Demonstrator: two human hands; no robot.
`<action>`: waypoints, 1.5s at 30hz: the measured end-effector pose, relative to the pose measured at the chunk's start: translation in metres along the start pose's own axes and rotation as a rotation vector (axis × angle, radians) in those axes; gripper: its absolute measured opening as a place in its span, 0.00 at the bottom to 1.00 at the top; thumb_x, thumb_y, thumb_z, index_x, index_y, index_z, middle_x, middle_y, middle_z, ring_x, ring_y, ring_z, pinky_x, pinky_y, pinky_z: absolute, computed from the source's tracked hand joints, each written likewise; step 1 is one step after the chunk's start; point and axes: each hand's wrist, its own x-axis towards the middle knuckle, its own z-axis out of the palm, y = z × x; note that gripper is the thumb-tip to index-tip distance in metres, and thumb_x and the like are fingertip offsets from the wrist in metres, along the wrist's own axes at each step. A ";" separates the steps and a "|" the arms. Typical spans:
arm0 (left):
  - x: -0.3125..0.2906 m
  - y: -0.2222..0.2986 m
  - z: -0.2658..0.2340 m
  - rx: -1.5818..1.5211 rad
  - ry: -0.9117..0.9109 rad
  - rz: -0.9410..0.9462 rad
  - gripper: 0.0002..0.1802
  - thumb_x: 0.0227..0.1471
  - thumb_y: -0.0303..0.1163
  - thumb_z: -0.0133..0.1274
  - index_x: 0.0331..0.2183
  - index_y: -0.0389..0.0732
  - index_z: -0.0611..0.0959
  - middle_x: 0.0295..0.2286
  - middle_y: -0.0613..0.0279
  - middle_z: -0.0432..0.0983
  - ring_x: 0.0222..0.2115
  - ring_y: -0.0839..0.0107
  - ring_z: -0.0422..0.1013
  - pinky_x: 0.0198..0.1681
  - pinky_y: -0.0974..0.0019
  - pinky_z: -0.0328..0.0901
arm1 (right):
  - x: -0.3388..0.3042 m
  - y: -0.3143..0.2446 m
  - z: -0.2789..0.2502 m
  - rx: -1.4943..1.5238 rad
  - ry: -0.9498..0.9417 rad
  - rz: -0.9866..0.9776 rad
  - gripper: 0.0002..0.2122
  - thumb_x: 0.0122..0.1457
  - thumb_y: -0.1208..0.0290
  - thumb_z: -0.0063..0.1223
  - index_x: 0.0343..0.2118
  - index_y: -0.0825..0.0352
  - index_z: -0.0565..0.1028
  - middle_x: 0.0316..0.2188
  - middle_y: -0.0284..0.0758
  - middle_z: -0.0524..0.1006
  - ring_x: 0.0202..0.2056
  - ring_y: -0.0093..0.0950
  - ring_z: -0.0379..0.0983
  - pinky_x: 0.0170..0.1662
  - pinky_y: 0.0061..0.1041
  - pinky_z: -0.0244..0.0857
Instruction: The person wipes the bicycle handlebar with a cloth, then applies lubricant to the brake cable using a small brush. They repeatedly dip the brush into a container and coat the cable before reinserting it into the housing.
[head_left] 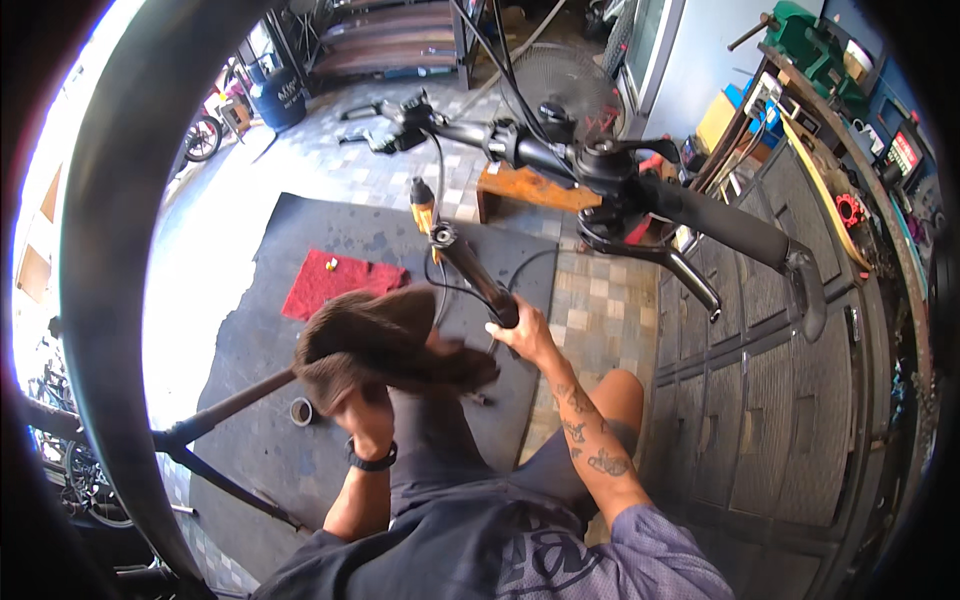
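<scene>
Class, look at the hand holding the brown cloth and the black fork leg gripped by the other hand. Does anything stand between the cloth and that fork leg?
Nothing visible does. The left hand holds the brown cloth just left of the black fork leg, which the right hand grips at its lower end. Only thin black cables hang in the gap.

— What sort of place is this?

— A bicycle repair workshop. A bike's handlebar (640, 190) and fork leg (470, 270) fill the middle, and a big tyre (110, 250) arcs down the left side.

— Anything else pointing that way?

— A dark rubber work mat (300, 260) lies on the tiled floor (600, 300) with a red rag (340, 280) on it. A cluttered workbench (840, 150) with a green vise (800, 35) runs along the right, over grey drawers (760, 400). More bicycles (60, 450) stand at the far left, and a motorbike (205, 135) is parked by the open front.
</scene>
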 end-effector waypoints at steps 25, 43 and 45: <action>0.047 0.301 0.135 0.015 -1.508 -0.303 0.09 0.51 0.28 0.65 0.37 0.39 0.90 0.44 0.50 0.86 0.49 0.61 0.81 0.55 0.56 0.72 | -0.140 -0.189 -0.115 0.271 -0.038 0.518 0.16 0.74 0.56 0.50 0.42 0.67 0.78 0.29 0.35 0.79 0.32 0.28 0.77 0.40 0.33 0.71; -0.143 0.733 0.268 0.200 -1.924 0.812 0.50 0.55 0.51 0.68 0.71 0.49 0.63 0.32 0.48 0.84 0.34 0.46 0.84 0.36 0.47 0.76 | -0.410 -0.573 -0.426 1.002 1.606 0.607 0.26 0.78 0.52 0.41 0.69 0.68 0.67 0.64 0.39 0.73 0.64 0.29 0.70 0.69 0.34 0.63; -0.171 0.721 0.270 0.263 -1.815 0.911 0.57 0.53 0.58 0.68 0.72 0.47 0.57 0.38 0.39 0.80 0.35 0.43 0.83 0.33 0.46 0.76 | -0.431 -0.592 -0.484 0.637 1.689 0.398 0.23 0.79 0.56 0.40 0.66 0.67 0.70 0.61 0.36 0.76 0.62 0.28 0.72 0.68 0.32 0.64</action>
